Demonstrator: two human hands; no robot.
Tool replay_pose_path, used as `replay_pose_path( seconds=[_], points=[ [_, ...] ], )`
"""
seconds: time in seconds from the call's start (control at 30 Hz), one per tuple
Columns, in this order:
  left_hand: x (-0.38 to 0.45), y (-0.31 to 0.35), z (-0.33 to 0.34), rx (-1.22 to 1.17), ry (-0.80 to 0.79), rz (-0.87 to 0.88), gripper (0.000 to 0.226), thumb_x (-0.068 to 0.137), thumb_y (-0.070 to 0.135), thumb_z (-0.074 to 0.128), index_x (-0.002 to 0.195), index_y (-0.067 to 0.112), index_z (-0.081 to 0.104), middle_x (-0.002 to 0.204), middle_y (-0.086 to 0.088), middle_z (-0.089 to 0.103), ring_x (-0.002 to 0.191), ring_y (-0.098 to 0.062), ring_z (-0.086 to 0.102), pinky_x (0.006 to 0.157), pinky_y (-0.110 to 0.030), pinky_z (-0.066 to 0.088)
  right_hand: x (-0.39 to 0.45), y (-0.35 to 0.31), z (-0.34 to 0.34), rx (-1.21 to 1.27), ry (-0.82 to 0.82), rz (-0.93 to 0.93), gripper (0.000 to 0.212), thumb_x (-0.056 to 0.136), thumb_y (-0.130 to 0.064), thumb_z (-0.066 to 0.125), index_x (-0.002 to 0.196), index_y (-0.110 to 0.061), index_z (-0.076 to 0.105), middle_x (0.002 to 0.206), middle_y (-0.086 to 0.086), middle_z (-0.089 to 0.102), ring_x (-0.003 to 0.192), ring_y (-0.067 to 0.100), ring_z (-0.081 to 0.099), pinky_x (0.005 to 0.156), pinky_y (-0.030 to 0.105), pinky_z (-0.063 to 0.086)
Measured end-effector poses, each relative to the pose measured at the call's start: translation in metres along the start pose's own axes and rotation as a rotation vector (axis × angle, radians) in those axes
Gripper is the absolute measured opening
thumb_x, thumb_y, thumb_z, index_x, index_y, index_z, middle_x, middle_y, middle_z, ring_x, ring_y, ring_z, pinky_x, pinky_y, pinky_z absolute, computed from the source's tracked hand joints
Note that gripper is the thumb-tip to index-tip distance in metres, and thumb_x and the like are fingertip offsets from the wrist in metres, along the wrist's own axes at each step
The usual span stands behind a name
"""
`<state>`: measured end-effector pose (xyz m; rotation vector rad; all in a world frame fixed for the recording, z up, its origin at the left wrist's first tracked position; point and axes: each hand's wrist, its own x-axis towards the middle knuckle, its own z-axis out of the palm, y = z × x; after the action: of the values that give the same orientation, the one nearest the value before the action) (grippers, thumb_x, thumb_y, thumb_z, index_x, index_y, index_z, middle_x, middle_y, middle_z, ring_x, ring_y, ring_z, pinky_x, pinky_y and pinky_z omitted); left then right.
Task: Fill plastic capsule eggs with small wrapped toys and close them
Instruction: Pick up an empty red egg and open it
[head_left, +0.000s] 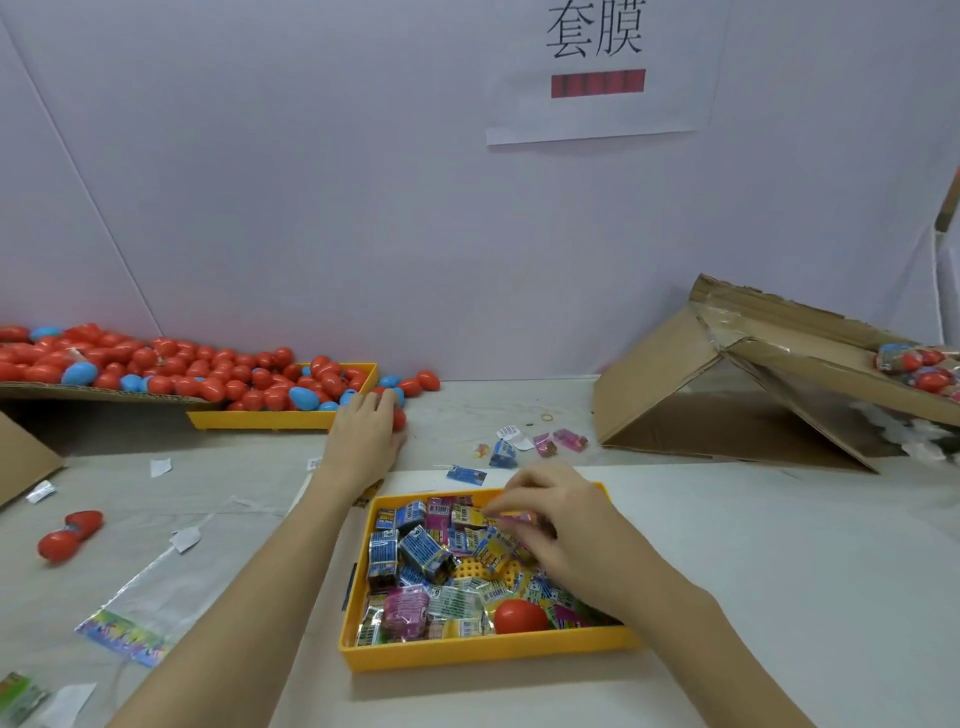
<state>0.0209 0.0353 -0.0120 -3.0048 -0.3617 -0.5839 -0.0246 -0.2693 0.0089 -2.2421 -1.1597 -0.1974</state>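
Observation:
A near yellow tray (483, 656) holds several small wrapped toys (423, 553) and one red capsule egg (519, 616). My right hand (558, 525) hovers over the tray and pinches a pink wrapped toy (514, 516) at its fingertips. My left hand (366, 431) reaches to the far yellow tray (249, 419) and curls round a red capsule egg (399, 419) at that tray's right corner. A heap of red and blue capsule eggs (208, 371) fills the far tray and the cardboard at the left.
Two red eggs (70, 532) lie loose on the table at the left. An open cardboard box (727, 400) with bagged eggs (917, 364) stands at the right. Loose wrapped toys (519, 449) lie beyond the near tray. A clear plastic bag (150, 603) lies at the lower left.

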Motion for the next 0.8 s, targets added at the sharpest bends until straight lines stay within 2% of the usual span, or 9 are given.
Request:
replay_pose_path(
  seconds=[0.07, 0.13, 0.27, 0.37, 0.5, 0.6, 0.67, 0.73, 0.8],
  points=[
    [-0.002, 0.003, 0.005, 0.024, -0.033, -0.002, 0.054, 0.107, 0.034, 0.050, 0.155, 0.014, 0.036, 0.146, -0.009, 0.052, 0.136, -0.029, 0.044, 0.113, -0.038, 0.032, -0.001, -0.005, 0.004, -0.019, -0.123, 0.020, 0.034, 0.093, -0.052, 0.069, 0.125, -0.040, 0.072, 0.115, -0.019, 0.057, 0.109, -0.003, 0.042, 0.094, 0.021, 0.041],
    [-0.003, 0.006, 0.009, 0.028, -0.015, -0.002, 0.056, 0.107, 0.033, 0.049, 0.157, 0.013, 0.033, 0.147, -0.009, 0.052, 0.137, -0.029, 0.043, 0.116, -0.038, 0.029, -0.001, -0.006, 0.007, -0.061, -0.201, 0.048, 0.046, 0.088, -0.060, 0.071, 0.131, -0.041, 0.067, 0.120, -0.019, 0.053, 0.113, 0.000, 0.041, 0.096, 0.023, 0.041],
    [-0.004, 0.006, 0.009, -0.032, 0.047, 0.003, 0.056, 0.104, 0.034, 0.057, 0.153, 0.012, 0.039, 0.141, -0.008, 0.057, 0.131, -0.026, 0.049, 0.111, -0.036, 0.035, 0.001, -0.006, 0.004, -0.086, -0.183, 0.027, 0.034, 0.098, -0.044, 0.067, 0.130, -0.035, 0.070, 0.125, -0.016, 0.064, 0.115, 0.004, 0.055, 0.100, 0.027, 0.048],
    [-0.005, 0.002, 0.007, -0.091, 0.027, 0.034, 0.053, 0.104, 0.033, 0.058, 0.148, 0.010, 0.043, 0.136, -0.010, 0.061, 0.126, -0.027, 0.054, 0.105, -0.035, 0.043, 0.003, -0.007, 0.002, -0.101, -0.161, 0.021, 0.029, 0.101, -0.037, 0.064, 0.128, -0.031, 0.072, 0.125, -0.014, 0.072, 0.113, 0.003, 0.062, 0.102, 0.022, 0.047],
    [-0.003, 0.005, 0.004, -0.204, -0.018, 0.145, 0.030, 0.103, 0.021, 0.059, 0.130, 0.011, 0.053, 0.123, -0.010, 0.065, 0.110, -0.030, 0.061, 0.088, -0.037, 0.046, 0.003, -0.006, -0.001, -0.104, -0.161, 0.034, 0.030, 0.101, -0.039, 0.063, 0.129, -0.032, 0.072, 0.128, -0.016, 0.071, 0.118, 0.002, 0.062, 0.103, 0.015, 0.041],
    [0.002, 0.009, 0.001, -0.241, -0.047, 0.170, 0.021, 0.100, 0.014, 0.063, 0.120, 0.011, 0.057, 0.121, -0.006, 0.060, 0.108, -0.025, 0.059, 0.088, -0.034, 0.049, 0.002, -0.007, -0.002, -0.097, -0.180, 0.038, 0.026, 0.102, -0.035, 0.062, 0.125, -0.030, 0.075, 0.125, -0.014, 0.073, 0.118, 0.004, 0.063, 0.106, 0.017, 0.042],
    [0.000, 0.016, -0.002, -0.346, -0.046, 0.087, 0.024, 0.097, 0.008, 0.066, 0.118, 0.012, 0.055, 0.117, -0.006, 0.060, 0.105, -0.025, 0.060, 0.087, -0.036, 0.053, 0.001, -0.006, -0.005, -0.059, -0.159, 0.063, 0.023, 0.102, -0.031, 0.064, 0.121, -0.027, 0.077, 0.119, -0.012, 0.075, 0.112, 0.004, 0.065, 0.102, 0.020, 0.046],
    [-0.006, 0.024, -0.011, -0.537, -0.017, -0.086, 0.031, 0.097, 0.007, 0.067, 0.124, 0.014, 0.055, 0.111, -0.006, 0.062, 0.100, -0.023, 0.061, 0.084, -0.035, 0.053, -0.001, -0.004, -0.007, 0.010, -0.125, 0.101, 0.023, 0.102, -0.030, 0.064, 0.120, -0.026, 0.078, 0.115, -0.013, 0.076, 0.105, 0.002, 0.065, 0.092, 0.010, 0.046],
    [-0.016, 0.034, -0.026, -0.742, 0.002, -0.220, 0.025, 0.100, 0.013, 0.064, 0.125, 0.017, 0.061, 0.108, -0.004, 0.067, 0.094, -0.021, 0.063, 0.081, -0.032, 0.053, -0.002, -0.002, -0.008, 0.064, -0.113, 0.127, 0.022, 0.102, -0.027, 0.064, 0.120, -0.025, 0.078, 0.111, -0.014, 0.076, 0.098, -0.001, 0.063, 0.085, 0.004, 0.043]
  ],
)
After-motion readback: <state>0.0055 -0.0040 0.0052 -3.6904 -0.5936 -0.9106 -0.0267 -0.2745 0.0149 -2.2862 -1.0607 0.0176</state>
